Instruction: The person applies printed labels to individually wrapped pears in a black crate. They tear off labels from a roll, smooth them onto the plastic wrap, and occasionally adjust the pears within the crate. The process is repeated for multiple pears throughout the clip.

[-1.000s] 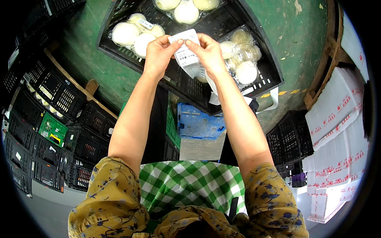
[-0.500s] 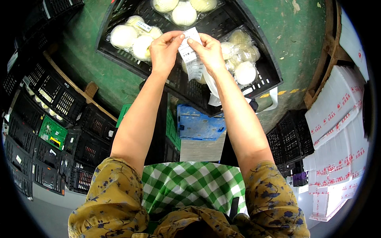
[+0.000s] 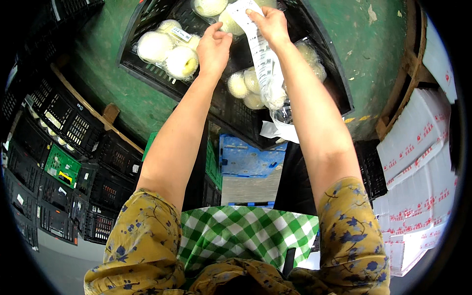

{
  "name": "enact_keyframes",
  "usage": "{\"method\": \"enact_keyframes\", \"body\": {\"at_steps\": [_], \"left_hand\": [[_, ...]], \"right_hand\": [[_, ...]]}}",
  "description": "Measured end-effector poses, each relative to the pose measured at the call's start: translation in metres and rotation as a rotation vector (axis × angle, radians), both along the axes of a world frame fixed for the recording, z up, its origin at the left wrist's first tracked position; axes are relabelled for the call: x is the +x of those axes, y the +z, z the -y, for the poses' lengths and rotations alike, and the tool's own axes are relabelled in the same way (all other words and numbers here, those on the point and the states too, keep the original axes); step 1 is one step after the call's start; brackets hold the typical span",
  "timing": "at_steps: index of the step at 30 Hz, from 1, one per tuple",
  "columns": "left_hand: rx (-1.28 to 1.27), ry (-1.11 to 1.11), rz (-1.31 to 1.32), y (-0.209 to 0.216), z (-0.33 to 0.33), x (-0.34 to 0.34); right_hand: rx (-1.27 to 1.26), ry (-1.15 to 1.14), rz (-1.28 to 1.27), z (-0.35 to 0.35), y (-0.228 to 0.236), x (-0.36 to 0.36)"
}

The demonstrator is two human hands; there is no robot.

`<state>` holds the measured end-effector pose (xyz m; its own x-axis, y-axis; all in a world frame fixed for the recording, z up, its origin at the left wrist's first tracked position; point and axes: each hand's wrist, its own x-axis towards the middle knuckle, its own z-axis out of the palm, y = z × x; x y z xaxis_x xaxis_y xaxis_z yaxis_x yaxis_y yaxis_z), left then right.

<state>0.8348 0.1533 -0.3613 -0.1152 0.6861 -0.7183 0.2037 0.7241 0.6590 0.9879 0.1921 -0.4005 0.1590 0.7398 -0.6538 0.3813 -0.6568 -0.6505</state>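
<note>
My right hand (image 3: 269, 23) pinches the upper end of a long white strip of labels (image 3: 260, 49), thumb on top. The strip hangs toward me over packs in a black crate (image 3: 241, 115). My left hand (image 3: 215, 51) is just left of it, fingers bent, with a gap between thumb and index finger; nothing shows in them. Beside it lies a clear pack of pale round fruits (image 3: 169, 53) bearing a white label (image 3: 181, 34). Another fruit pack (image 3: 246, 87) lies under the strip, partly covered by it. A further pack (image 3: 210, 7) sits at the crate's far side.
Stacked black crates (image 3: 56, 189) and a green crate (image 3: 63, 164) stand at left. A blue plastic pallet (image 3: 250, 155) lies below the crate's near corner. White boxes with red print (image 3: 418, 142) are piled at right. White backing paper (image 3: 278, 130) hangs at the near rim.
My hands have moved apart. The right has gone up and right, drawing the label strip out longer; the left has let go of the strip and moved slightly outward.
</note>
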Motion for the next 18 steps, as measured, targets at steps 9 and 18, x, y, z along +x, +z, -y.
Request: {"method": "enact_keyframes", "body": {"at_steps": [9, 18], "left_hand": [[0.103, -0.094, -0.109, -0.018, -0.006, -0.005], [0.382, -0.457, -0.384, -0.016, -0.024, 0.007]], "right_hand": [[-0.055, 0.24, 0.221, -0.022, -0.022, -0.007], [0.065, 0.353, 0.3, -0.021, -0.05, 0.001]]}}
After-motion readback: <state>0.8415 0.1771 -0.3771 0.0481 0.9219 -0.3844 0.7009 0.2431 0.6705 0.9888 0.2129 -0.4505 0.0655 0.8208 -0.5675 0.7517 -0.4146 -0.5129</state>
